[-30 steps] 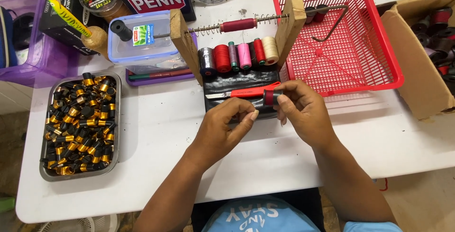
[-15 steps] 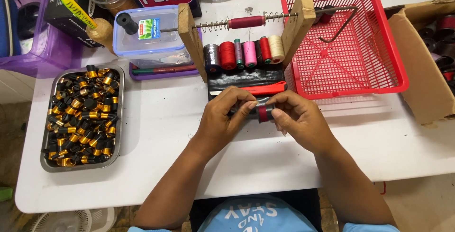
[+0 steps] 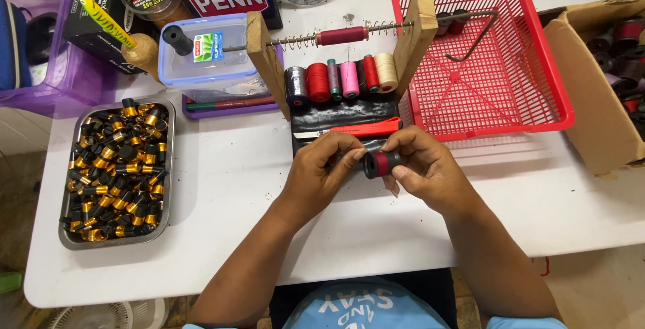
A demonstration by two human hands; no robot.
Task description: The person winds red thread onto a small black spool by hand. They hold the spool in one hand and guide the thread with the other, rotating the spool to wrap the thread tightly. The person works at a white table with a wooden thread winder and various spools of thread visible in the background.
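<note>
Both of my hands meet over the white table point(image 3: 222, 188) in front of a wooden thread rack point(image 3: 416, 30). My right hand point(image 3: 423, 168) pinches a short black cylinder with a red band point(image 3: 380, 163). My left hand point(image 3: 322, 168) touches the same cylinder at its left end with fingertips closed on it. Several thread spools point(image 3: 339, 79) in black, red, pink and cream sit in a row on the rack. A red-handled tool point(image 3: 366, 128) lies on a black mat point(image 3: 336, 115) just beyond my hands.
A metal tray point(image 3: 164, 225) of several black-and-gold small parts is at the left. A red plastic basket point(image 3: 551, 80) stands at the right, a cardboard box point(image 3: 591, 101) beyond it. A clear lidded container point(image 3: 201, 57) and purple bin point(image 3: 60, 80) sit at the back left.
The view has shifted slightly. My hands stayed together at the mat and turned the cylinder so its open black end now faces the camera.
</note>
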